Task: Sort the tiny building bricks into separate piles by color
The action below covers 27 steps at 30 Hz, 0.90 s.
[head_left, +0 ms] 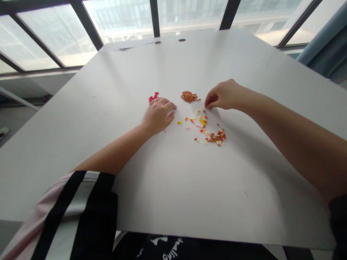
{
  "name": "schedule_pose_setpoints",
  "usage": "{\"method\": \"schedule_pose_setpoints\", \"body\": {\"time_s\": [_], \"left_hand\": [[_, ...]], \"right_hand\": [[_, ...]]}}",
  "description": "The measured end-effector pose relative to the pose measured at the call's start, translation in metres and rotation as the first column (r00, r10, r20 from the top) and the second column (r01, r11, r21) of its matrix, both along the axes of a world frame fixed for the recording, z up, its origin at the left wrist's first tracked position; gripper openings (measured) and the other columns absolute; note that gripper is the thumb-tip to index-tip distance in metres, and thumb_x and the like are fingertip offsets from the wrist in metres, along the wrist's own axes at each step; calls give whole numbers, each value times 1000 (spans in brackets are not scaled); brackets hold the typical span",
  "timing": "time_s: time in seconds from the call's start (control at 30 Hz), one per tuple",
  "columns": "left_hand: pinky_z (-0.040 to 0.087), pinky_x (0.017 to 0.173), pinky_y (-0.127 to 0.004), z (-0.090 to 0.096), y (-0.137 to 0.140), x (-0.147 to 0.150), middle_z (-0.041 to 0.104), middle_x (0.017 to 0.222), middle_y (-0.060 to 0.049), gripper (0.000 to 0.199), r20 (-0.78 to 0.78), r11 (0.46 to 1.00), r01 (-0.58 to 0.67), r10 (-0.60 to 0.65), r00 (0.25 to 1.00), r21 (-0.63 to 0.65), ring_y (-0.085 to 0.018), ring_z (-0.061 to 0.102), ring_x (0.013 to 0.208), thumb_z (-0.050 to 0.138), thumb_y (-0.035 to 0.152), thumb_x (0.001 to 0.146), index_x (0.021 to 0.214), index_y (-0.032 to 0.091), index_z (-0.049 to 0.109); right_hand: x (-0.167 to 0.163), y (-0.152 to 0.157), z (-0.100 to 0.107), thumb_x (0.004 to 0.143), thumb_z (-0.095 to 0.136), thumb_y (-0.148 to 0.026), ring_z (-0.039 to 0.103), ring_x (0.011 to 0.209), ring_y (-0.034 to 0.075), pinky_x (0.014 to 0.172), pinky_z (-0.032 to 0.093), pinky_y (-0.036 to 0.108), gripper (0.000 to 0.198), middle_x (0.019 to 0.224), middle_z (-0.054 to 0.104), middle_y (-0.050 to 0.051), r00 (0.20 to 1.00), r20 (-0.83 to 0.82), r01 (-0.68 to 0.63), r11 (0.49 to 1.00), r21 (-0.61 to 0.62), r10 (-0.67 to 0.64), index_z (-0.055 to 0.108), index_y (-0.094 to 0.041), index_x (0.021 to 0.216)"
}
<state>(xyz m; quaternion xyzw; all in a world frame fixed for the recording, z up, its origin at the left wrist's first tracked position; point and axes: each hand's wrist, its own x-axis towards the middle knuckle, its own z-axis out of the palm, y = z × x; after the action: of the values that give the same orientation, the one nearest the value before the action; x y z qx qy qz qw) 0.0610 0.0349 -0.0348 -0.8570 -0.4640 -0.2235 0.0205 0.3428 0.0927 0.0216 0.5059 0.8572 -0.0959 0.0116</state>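
Note:
My left hand [159, 115] rests palm down on the white table, its fingers loosely spread, with nothing seen in them. Just beyond it lies a small heap of red toy building bricks [154, 96], partly hidden by the fingers. A pink brick [165, 130] lies beside its near edge. My right hand [221, 94] is lowered to the tabletop with thumb and fingertips pinched together; whatever lies between them is too small to make out. Left of it sits a pile of brown bricks [189, 96]. A yellow brick [179, 122] lies between the hands.
A mixed pile of brown, orange and cream bricks [217, 137] lies nearer to me on the table [173, 187]. Loose bricks, among them a larger yellow one [202, 122], are scattered above it. Windows border the far side, and a blue-grey curtain [325, 47] hangs at right.

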Motion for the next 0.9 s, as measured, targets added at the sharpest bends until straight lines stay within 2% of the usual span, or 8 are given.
{"method": "schedule_pose_setpoints", "body": {"time_s": [0.13,0.23,0.37,0.5,0.57,0.73,0.8,0.9], "left_hand": [[47,108,-50,-1,1,0,73,113,-9,21,-1,1000,8,-7,1000,4,-28,65,112,59,20,94,109,21,74],[47,108,-50,-2,2,0,73,113,-10,21,-3,1000,7,-7,1000,9,-28,65,112,59,19,93,109,20,74],[47,108,-51,-3,3,2,72,113,-10,21,6,1000,7,-7,1000,7,-29,65,112,59,19,94,109,21,73],[46,109,-50,-2,2,3,72,113,-10,20,3,1000,4,-4,1000,-4,-29,65,114,59,20,94,108,20,73],[46,109,-50,-1,1,3,72,113,-10,20,-1,1000,1,-1,1000,-9,-29,65,114,59,19,94,108,20,73],[47,106,-50,1,0,2,71,112,-10,21,-3,1000,9,-9,1000,-14,-29,65,111,58,19,94,109,20,73],[48,105,-49,0,0,1,71,111,-10,20,1,1000,8,-8,1000,-5,-28,65,111,58,20,94,108,20,73],[48,105,-47,-1,1,0,71,110,-9,20,1,1000,11,-11,1000,7,-28,65,110,58,21,95,108,20,73]], "right_hand": [[-9,23,-2,81,71,-31,73,96,29,93,52,43,18,82,80,-2,1000,0,11,999,38,-11,84,-36,92],[-24,30,-5,82,68,-29,73,100,28,93,53,42,23,90,82,0,999,-33,27,998,63,-25,85,-33,98],[-41,25,-4,87,64,-33,72,107,29,98,53,43,31,107,82,2,998,-54,30,993,115,-24,83,-31,112],[-40,13,10,90,61,-36,72,110,30,103,50,44,35,116,81,7,998,-36,52,987,154,-47,82,-25,116],[-33,9,20,89,64,-38,73,103,30,98,52,43,34,112,81,9,997,-36,71,990,118,-67,83,-23,113],[-16,7,26,78,79,-51,74,96,29,87,53,40,28,90,82,1,997,73,39,987,-155,-28,85,-32,97],[-16,8,20,74,81,-52,74,96,30,85,53,40,26,87,81,-1,996,87,35,981,-192,-18,85,-35,94],[-20,9,11,71,83,-46,74,93,30,84,54,42,18,82,80,-2,997,76,39,985,-167,-26,84,-36,87]]}}
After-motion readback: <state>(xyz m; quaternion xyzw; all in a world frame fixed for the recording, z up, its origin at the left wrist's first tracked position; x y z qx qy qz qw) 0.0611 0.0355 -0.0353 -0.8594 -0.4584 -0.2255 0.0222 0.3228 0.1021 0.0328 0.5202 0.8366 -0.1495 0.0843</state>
